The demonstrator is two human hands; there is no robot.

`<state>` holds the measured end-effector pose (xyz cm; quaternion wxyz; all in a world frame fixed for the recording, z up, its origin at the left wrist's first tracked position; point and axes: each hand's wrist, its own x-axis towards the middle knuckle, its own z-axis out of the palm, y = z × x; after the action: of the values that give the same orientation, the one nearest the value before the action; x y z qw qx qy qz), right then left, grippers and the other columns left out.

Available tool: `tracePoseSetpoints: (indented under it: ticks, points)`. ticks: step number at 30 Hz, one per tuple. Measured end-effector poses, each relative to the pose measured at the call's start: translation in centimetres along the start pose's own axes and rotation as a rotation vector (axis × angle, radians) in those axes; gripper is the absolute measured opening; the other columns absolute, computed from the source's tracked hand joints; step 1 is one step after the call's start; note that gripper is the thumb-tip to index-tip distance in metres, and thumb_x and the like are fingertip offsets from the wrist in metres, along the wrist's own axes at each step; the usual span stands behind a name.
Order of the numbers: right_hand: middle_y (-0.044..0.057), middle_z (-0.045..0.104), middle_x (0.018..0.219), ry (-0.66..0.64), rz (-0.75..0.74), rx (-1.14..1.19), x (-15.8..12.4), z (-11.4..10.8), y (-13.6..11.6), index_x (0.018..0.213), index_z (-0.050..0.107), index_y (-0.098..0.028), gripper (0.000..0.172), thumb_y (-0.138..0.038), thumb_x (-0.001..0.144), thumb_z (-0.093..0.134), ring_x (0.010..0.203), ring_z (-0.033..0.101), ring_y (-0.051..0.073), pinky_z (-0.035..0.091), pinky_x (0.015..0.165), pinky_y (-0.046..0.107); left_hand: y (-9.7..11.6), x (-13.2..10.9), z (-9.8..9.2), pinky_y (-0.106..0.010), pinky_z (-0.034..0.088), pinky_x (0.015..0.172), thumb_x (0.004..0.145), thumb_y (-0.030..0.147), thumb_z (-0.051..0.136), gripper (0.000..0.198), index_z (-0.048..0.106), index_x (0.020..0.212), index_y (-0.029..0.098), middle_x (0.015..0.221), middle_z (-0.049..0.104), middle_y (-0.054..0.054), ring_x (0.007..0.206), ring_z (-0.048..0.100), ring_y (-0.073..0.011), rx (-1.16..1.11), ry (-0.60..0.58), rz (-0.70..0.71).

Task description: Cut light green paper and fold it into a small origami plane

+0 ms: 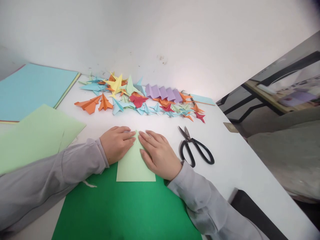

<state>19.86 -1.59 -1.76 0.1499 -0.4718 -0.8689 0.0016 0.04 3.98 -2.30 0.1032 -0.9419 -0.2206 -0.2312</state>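
A light green sheet of paper (135, 170), folded to a narrow top, lies over the upper part of a green mat (125, 210). My left hand (118, 143) rests on its upper left edge with the fingers laid flat. On the opposite edge my right hand (160, 153) presses down, its fingers stretched out and the thumb a little apart. The fingertips of both hands almost meet at the paper's top and cover part of its edges. Scissors with black handles (197, 146) lie partly spread on the table to the right of my right hand.
Several folded paper planes (116, 83) in many colours line the wall, beside a pleated purple paper (163, 92). Blue sheets (37, 90) and a light green sheet (42, 133) lie at left. A black object (252, 213) is near the table's right edge.
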Motion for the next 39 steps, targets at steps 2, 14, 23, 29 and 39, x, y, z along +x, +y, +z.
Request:
tracePoseSetpoints:
  ticks: [2, 14, 23, 29, 39]
  points:
    - [0.011, 0.051, 0.134, 0.009, -0.008, -0.007, -0.03, 0.01, -0.02, 0.124, 0.055, -0.009, 0.041, -0.026, 0.089, 0.040, 0.123, 0.042, 0.030, 0.038, 0.098, 0.047, 0.02, 0.02, 0.01, -0.038, 0.051, 0.074, 0.090, 0.018, 0.044, 0.024, 0.067, 0.095, 0.014, 0.106, 0.069, -0.005, 0.097, 0.060, -0.0234, 0.000, -0.002, -0.005]
    - [0.013, 0.050, 0.135, 0.019, -0.008, -0.012, -0.11, 0.11, -0.11, 0.123, 0.055, -0.009, 0.041, -0.026, 0.089, 0.040, 0.123, 0.043, 0.030, 0.038, 0.098, 0.047, -0.36, -0.08, 0.15, -0.040, 0.048, 0.078, 0.092, 0.021, 0.041, 0.028, 0.067, 0.097, 0.016, 0.114, 0.065, -0.008, 0.100, 0.056, -0.0243, -0.056, -0.055, -0.013]
    - [0.013, 0.050, 0.135, 0.006, -0.009, -0.027, -0.01, 0.02, -0.23, 0.124, 0.054, -0.009, 0.041, -0.025, 0.089, 0.039, 0.123, 0.042, 0.030, 0.038, 0.098, 0.048, -0.24, 0.16, -0.29, -0.040, 0.050, 0.081, 0.091, 0.022, 0.041, 0.028, 0.066, 0.099, 0.013, 0.115, 0.063, -0.011, 0.104, 0.054, -0.0249, -0.020, -0.069, 0.037]
    - [0.013, 0.051, 0.134, -0.004, -0.005, -0.032, 0.06, -0.14, -0.35, 0.124, 0.054, -0.009, 0.041, -0.025, 0.089, 0.040, 0.123, 0.042, 0.029, 0.037, 0.099, 0.046, -0.12, 0.14, 0.02, -0.038, 0.051, 0.084, 0.091, 0.019, 0.041, 0.027, 0.066, 0.099, 0.011, 0.106, 0.066, -0.011, 0.099, 0.056, -0.0224, -0.067, -0.027, 0.048]
    - [0.012, 0.050, 0.135, -0.014, -0.002, -0.048, 0.13, -0.17, -0.40, 0.125, 0.053, -0.007, 0.042, -0.025, 0.091, 0.037, 0.123, 0.042, 0.029, 0.036, 0.098, 0.046, -0.30, -0.19, -0.35, -0.043, 0.047, 0.091, 0.087, 0.025, 0.044, 0.035, 0.060, 0.111, 0.007, 0.114, 0.062, -0.016, 0.106, 0.052, -0.0274, -0.170, -0.109, 0.032]
